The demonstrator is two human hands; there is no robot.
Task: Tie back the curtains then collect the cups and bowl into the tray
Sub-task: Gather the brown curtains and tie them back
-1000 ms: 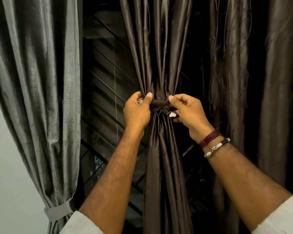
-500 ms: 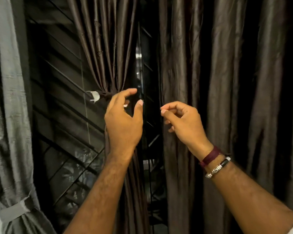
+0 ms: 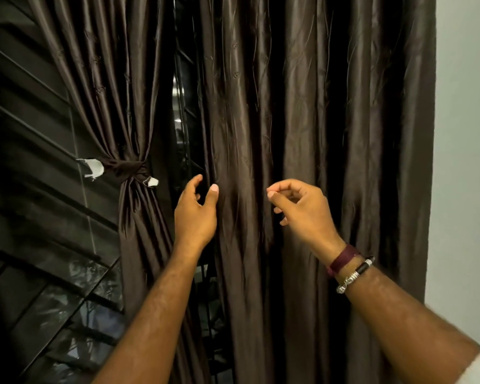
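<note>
Head view: loose curtain [image 3: 302, 134] hangs full-length, landmark; tied curtain [image 3: 133, 106] to its left, cinched by tie-back [image 3: 128, 167]; two brown curtains counted, one tied, one not; left hand [image 3: 196, 214] at loose curtain's left edge, fingers spread, holding nothing; right hand [image 3: 302, 209] in front of its folds, fingers loosely curled, empty; advice: gather all folds from both edges before wrapping; cups, bowl, tray not in view.

Narrow dark gap [image 3: 182, 128] between the tied curtain [image 3: 100, 79] and the loose curtain [image 3: 302, 106], window grille bars behind it | loose curtain hangs full-width to the wall [image 3: 466, 134], blocking reach | open air in front of both hands.
</note>
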